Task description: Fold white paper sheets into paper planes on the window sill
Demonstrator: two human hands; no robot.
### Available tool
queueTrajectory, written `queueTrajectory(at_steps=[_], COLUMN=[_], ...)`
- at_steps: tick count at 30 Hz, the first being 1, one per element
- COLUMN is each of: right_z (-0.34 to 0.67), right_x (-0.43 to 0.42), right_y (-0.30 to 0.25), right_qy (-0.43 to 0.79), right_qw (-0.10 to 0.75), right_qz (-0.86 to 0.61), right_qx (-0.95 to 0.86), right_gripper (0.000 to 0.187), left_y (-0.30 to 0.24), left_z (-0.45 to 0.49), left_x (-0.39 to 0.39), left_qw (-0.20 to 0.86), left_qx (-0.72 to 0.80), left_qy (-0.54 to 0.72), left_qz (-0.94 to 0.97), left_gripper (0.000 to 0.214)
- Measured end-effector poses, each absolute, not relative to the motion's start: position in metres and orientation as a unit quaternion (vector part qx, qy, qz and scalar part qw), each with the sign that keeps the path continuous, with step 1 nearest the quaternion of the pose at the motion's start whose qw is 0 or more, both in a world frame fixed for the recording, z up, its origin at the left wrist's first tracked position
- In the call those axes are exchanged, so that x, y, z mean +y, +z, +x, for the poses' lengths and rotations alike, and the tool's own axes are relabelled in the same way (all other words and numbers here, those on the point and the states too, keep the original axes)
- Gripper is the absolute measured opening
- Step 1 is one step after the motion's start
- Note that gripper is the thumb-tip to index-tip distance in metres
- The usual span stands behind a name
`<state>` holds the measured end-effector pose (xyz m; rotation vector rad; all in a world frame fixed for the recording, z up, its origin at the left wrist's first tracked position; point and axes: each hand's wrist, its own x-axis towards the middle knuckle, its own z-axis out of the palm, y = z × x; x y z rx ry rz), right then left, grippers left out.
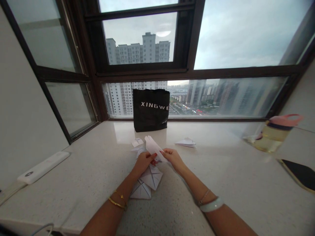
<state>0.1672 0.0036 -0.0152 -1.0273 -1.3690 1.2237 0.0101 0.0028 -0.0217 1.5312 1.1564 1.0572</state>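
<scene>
Two creased white paper squares (152, 177) lie overlapping on the counter (187, 209) nearest the person, just below the left hand (145, 160), whose fingers pinch the lower end of a folded white paper strip (153, 146), while the right hand (172, 157) closes thumb and fingers on its right edge, so that the strip slants between both hands above the counter. Past them, more folded papers (137, 143) lie to the left and another folded piece (186, 142) well apart to the right; farther back, a black bag (151, 114) stands upright before the window (236, 98), with tall buildings (149, 46) outside.
</scene>
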Motion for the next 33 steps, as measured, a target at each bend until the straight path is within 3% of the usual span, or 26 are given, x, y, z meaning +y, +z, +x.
queueTrajectory(at_steps=[9,13,15,18,21,26,33], right_z=[0.158,0.164,0.172,0.181,0.183,0.179,0.179], right_x=[-0.001,0.003,0.005,0.003,-0.001,-0.004,-0.004], right_y=[-0.016,-0.013,-0.009,-0.002,0.0,-0.005,-0.001], right_qy=[0.524,0.402,0.285,0.147,0.097,0.073,0.091], right_qw=[0.479,0.459,0.426,0.343,0.277,0.234,0.257], right_qz=[-0.37,-0.414,-0.459,-0.487,-0.466,-0.457,-0.429], right_qx=[-0.599,-0.675,-0.726,-0.79,-0.835,-0.855,-0.861], right_gripper=[0.051,0.037,0.028,0.024,0.025,0.029,0.027], left_y=[-0.018,-0.021,-0.019,-0.008,0.005,0.009,0.006], left_z=[0.013,0.009,0.004,-0.006,-0.012,-0.009,-0.008], left_x=[0.003,0.009,0.011,0.006,-0.005,-0.012,-0.01], left_qw=[0.481,0.471,0.399,0.183,0.023,0.015,0.008], left_qx=[0.443,0.451,0.487,0.512,0.452,0.459,0.526], left_qy=[0.487,0.473,0.5,0.537,0.433,0.195,0.207], left_qz=[0.579,0.593,0.594,0.645,0.78,0.866,0.825], left_gripper=[0.035,0.033,0.043,0.065,0.058,0.029,0.043])
